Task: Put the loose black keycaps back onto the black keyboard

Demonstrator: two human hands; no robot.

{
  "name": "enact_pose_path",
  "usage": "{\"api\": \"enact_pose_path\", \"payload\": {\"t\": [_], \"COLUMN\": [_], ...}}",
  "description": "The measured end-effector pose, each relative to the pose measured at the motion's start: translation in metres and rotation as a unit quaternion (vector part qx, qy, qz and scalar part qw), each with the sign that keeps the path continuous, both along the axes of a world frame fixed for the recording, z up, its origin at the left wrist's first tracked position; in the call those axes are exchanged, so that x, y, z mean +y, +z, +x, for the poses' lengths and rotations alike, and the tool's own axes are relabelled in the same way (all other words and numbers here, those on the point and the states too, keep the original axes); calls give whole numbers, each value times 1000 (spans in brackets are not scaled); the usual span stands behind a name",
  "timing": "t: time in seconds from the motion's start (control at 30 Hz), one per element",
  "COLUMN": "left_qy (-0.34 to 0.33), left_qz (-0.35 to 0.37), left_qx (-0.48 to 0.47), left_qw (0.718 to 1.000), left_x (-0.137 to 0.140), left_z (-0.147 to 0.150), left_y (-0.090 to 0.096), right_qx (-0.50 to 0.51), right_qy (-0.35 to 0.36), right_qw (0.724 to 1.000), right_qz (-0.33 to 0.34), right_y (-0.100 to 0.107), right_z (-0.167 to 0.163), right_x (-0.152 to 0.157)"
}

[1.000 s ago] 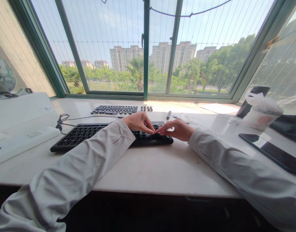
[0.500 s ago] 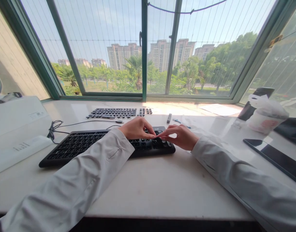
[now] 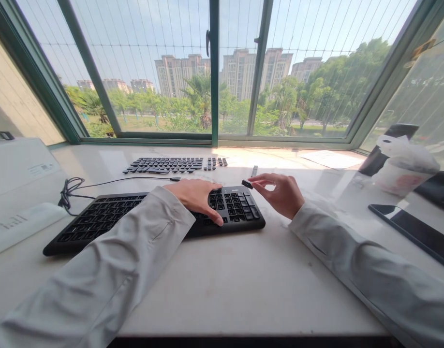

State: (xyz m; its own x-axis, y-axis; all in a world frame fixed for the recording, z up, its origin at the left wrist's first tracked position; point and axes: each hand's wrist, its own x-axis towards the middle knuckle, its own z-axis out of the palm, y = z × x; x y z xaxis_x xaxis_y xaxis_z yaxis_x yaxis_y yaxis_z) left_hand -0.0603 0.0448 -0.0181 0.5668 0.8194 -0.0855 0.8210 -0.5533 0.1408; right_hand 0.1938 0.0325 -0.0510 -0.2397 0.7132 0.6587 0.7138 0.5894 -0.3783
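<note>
While the left hand lies across a black keyboard in the head view, the right hand holds a small black key cap pinched between thumb and fingers. Left hand: palm down, thumb set wide of the fingers, thumb tip on the keys near the front edge; fingertips toward the rear edge. Right hand: narrow grip, just beyond the right end of the keyboard's rear edge, key cap in the air.

Keyboard: lies slightly askew on the tabletop, left end nearer the wearer. Most key places show bare sockets; several at the far right carry caps. Middle part hidden under the left hand and sleeve.

Behind the keyboard: loose key caps laid out in rows, with smaller groups to their right. A cable bunches at the left; its plug rests close to the left hand. A small grey stick lies behind the held cap, partly covered.

Left side: white box. Right side: phone, lying flat; plastic-wrapped cup beyond it; sheet of paper near the window.
</note>
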Motion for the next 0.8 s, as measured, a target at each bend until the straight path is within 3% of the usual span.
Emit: {"api": "enact_pose_path", "payload": {"t": [0.13,0.33,0.5,0.67,0.8], "left_qy": [-1,29,27,23,8], "left_qz": [7,70,98,96,48], "left_qx": [25,56,61,58,49], "left_qw": [1000,996,993,993,998], "left_x": [-6,-25,-33,-36,-27], "left_z": [5,13,15,16,12], "left_y": [5,17,21,23,14], "right_qx": [-10,49,71,66,48], "right_qy": [-10,-86,-101,-92,-88], "right_qw": [1000,989,980,980,981], "right_qz": [8,108,154,163,164], "right_y": [1,16,23,23,22], "right_z": [0,3,4,2,0], "right_x": [1,-4,-9,-12,-13]}}
